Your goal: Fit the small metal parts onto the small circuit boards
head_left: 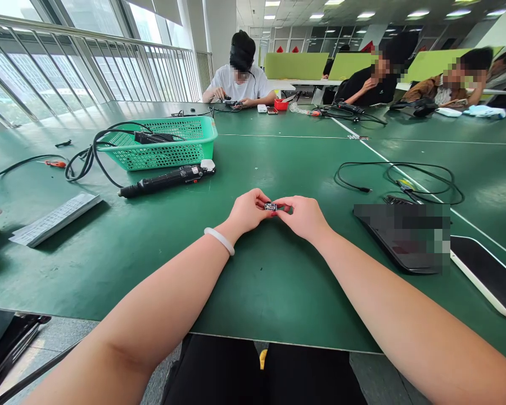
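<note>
Between the fingertips of both hands is a small dark block with white markings (270,207), just over the green table; its kind is too small to make out. My left hand (248,211), with a white bangle (220,241) on the wrist, pinches its left end. My right hand (300,215) grips the right end between thumb and index finger. Fingers cover both ends of the block. To the left of my hands lies a black electric screwdriver (164,181), its cord looping back over a green basket.
A green plastic basket (172,154) holds a black adapter and cable. At left lies a white paper block (57,219). On the right are a black device (398,239), a white-edged phone (484,275) and a coiled cable (425,169). Several people sit across the green table (253,304).
</note>
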Demonstrator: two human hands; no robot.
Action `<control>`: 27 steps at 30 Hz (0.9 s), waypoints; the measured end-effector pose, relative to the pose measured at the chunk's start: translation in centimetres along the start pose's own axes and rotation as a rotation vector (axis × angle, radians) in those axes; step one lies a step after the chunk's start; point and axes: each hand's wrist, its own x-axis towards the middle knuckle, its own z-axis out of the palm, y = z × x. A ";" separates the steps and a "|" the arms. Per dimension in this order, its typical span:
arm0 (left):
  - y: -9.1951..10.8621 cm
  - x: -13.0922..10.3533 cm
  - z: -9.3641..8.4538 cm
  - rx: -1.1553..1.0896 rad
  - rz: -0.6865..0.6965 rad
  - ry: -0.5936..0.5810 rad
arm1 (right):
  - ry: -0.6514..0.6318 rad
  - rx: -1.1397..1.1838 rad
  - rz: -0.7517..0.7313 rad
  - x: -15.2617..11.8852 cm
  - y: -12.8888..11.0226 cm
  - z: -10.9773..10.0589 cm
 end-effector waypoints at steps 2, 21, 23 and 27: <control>0.0 0.2 -0.1 0.027 0.012 0.000 | 0.017 0.003 0.009 0.2 0.2 0.3; -0.4 0.4 0.0 0.051 0.047 0.016 | 0.028 0.024 0.025 0.3 0.3 0.5; -0.4 0.4 0.1 0.038 0.052 0.017 | 0.030 0.029 0.017 0.3 0.4 0.5; -0.2 0.3 0.1 0.037 0.041 0.016 | 0.036 0.023 0.017 0.3 0.3 0.5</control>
